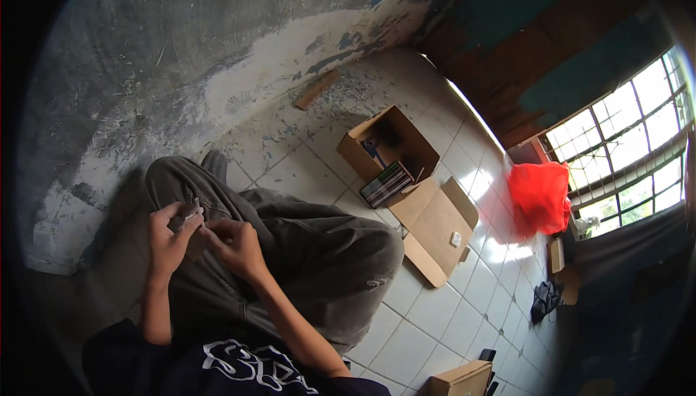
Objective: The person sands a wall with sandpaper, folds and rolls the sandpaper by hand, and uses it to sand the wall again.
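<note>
The left hand (168, 240) pinches a small grey part (190, 216) between thumb and fingertips, and the right hand (235, 242) pinches at its right edge with thumb and forefinger curled in. The 2 hands meet over the lap, at about 9 o'clock in the view, above the raised knee in grey trousers (290, 251).

To do this well, I would judge that the left hand should keep the part steady and braced against the thigh while the right works with small fingertip moves only; the piece is tiny, so a loose hold could drop it into the folds of cloth. Turning toward the window (623, 142) at 3 o'clock would put more light on it.

The part itself looks flat, pale grey and thin, with a narrow tip sticking up past the thumb; finer detail is too small to tell.

An open box (388, 151) of stacked flat items sits on the tiled floor (435, 309) at 1 o'clock, well apart from the hands.
</note>
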A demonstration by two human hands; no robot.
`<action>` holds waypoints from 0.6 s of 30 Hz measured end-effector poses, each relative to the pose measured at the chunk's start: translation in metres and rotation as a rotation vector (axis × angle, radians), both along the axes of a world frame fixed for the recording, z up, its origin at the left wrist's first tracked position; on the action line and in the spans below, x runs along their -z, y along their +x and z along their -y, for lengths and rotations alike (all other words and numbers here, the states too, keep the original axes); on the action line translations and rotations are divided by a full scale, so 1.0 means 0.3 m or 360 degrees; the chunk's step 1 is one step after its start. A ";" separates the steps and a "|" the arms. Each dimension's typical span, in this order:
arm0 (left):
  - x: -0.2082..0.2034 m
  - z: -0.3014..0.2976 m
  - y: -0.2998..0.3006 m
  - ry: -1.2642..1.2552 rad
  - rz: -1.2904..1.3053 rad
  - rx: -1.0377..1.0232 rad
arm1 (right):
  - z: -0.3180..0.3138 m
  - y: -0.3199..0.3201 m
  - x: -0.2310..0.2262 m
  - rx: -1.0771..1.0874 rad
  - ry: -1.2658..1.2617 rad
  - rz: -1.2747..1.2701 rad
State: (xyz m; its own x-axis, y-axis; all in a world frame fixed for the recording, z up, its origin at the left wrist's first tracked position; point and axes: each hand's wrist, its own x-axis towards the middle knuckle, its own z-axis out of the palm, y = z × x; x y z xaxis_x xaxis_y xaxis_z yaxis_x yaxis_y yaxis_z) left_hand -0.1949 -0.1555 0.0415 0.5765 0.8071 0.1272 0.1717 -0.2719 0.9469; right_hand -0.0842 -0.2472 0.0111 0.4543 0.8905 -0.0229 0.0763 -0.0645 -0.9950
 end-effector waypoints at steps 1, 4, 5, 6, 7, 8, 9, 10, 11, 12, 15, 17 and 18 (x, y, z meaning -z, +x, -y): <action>0.006 0.001 0.000 0.0055 0.0051 -0.0033 | -0.005 -0.005 -0.002 -0.0001 -0.0008 0.0008; -0.013 0.005 0.007 0.0026 0.0046 -0.0013 | -0.011 -0.014 0.000 0.0114 0.0085 0.0015; -0.031 0.003 0.012 0.0075 0.0019 0.0007 | -0.007 -0.009 -0.007 0.0129 0.0075 0.0018; -0.061 0.011 0.026 0.0149 -0.0025 0.0003 | -0.006 -0.002 -0.015 0.0167 0.0110 0.0050; -0.086 0.015 0.038 0.0141 -0.0028 0.0009 | -0.005 0.004 -0.024 0.0205 0.0145 0.0082; -0.103 0.020 0.057 0.0137 -0.0068 0.0040 | -0.003 0.014 -0.037 0.0245 0.0131 0.0081; -0.112 0.023 0.072 0.0133 -0.0107 0.0070 | 0.002 0.020 -0.034 0.0251 0.0122 0.0083; -0.108 0.026 0.085 0.0060 -0.0062 0.0060 | 0.008 0.024 -0.032 0.0288 0.0147 0.0042; -0.098 0.027 0.091 0.0058 -0.0059 0.0058 | 0.007 0.027 -0.034 0.0316 0.0178 0.0002; -0.087 0.028 0.099 0.0027 0.0046 0.0068 | 0.012 0.031 -0.042 0.0335 0.0186 -0.0013; -0.104 0.041 0.108 -0.0131 0.0217 0.0057 | 0.034 0.030 -0.100 0.0397 0.0213 0.0167; -0.123 0.046 0.107 -0.0256 0.0289 0.0029 | 0.045 0.022 -0.101 0.0374 0.0261 0.0261; -0.131 0.047 0.104 -0.0214 0.0295 0.0042 | 0.050 0.014 -0.110 0.0371 0.0230 0.0241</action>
State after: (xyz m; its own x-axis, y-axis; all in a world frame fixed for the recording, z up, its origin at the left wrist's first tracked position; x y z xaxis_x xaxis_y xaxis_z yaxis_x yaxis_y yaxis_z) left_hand -0.1638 -0.1695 0.0807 0.5747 0.8088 0.1250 -0.0138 -0.1431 0.9896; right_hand -0.0801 -0.2622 0.0442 0.6351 0.7513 0.1796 0.2241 0.0434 -0.9736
